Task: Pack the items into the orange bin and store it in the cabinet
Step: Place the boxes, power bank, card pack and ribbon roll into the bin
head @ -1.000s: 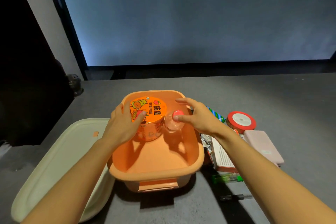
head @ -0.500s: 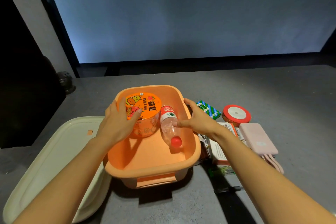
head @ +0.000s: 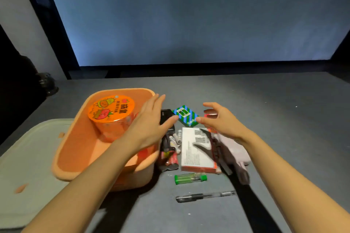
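Note:
The orange bin (head: 68, 159) sits left of centre on the grey table, with an orange noodle cup (head: 111, 117) standing in its far end. My left hand (head: 149, 126) hovers open over the bin's right rim, fingers spread. My right hand (head: 221, 119) hovers open to the right, its thumb tip near a small green and blue packet (head: 186, 115). Between and below the hands lie a white and red box (head: 197, 149), several small batteries (head: 175, 141), a dark device (head: 166, 115), a pink power bank (head: 234, 149), a green screwdriver (head: 190, 178) and a pen (head: 205, 196). My left arm hides the bottle.
A cream lid (head: 28, 172) lies flat to the left of the bin. A red can (head: 170, 161) lies beside the bin's right wall. A red object (head: 208, 116) shows behind my right hand. A dark wall panel rises beyond the table's far edge.
Both hands have left the bin and moved right, over the loose items. The bottle was laid down in the bin and released. The view has shifted to the right.

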The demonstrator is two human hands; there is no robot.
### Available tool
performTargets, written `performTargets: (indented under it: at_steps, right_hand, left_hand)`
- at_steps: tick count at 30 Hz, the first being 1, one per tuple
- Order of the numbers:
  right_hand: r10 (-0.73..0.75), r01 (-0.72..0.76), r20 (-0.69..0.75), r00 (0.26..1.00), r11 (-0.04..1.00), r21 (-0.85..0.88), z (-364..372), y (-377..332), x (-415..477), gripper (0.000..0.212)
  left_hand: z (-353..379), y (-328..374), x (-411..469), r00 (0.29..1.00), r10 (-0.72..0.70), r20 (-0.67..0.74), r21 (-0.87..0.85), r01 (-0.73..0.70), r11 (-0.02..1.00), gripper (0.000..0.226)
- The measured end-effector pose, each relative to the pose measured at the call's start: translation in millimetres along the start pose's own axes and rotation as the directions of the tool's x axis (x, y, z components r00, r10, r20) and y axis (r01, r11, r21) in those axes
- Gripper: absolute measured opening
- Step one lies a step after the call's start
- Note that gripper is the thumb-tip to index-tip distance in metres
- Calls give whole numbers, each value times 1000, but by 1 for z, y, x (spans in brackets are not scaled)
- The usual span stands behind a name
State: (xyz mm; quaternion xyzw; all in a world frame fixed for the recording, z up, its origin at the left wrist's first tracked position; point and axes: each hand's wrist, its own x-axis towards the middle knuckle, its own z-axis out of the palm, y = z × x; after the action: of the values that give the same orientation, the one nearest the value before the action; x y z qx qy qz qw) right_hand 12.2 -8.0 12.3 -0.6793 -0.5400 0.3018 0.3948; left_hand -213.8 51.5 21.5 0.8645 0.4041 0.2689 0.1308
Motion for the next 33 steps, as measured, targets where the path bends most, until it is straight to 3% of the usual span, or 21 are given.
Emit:
performTargets:
  at_steps: [7,13,17,22,27,33]
  right_hand:
    - [-29,34,63,998,996,-81,-66,52,-11,58]
    - [-13,16,150,989,1000,-17,-81,77,-20,60]
    - [-12,16,140,990,999,-28,-92,85,-20,58]
    - [-2,7,160,987,1000,-26,-95,91,-20,59]
    - [-1,0,168,986,1000,2,-91,90,-18,61]
    - [-68,61,192,979,997,42,-92,81,-15,65]
  left_hand:
    - [79,64,-10,988,-138,72,-120,146,982,82]
    - [132,79,-22,889,-411,203,-105,437,893,104]
    - [149,78,-22,871,-455,187,32,457,889,122]
    - [153,79,-19,859,-499,112,-34,505,862,125]
    - [151,82,-17,855,-496,152,-35,507,862,120]
    - [126,94,-7,916,-397,53,-102,400,911,116]
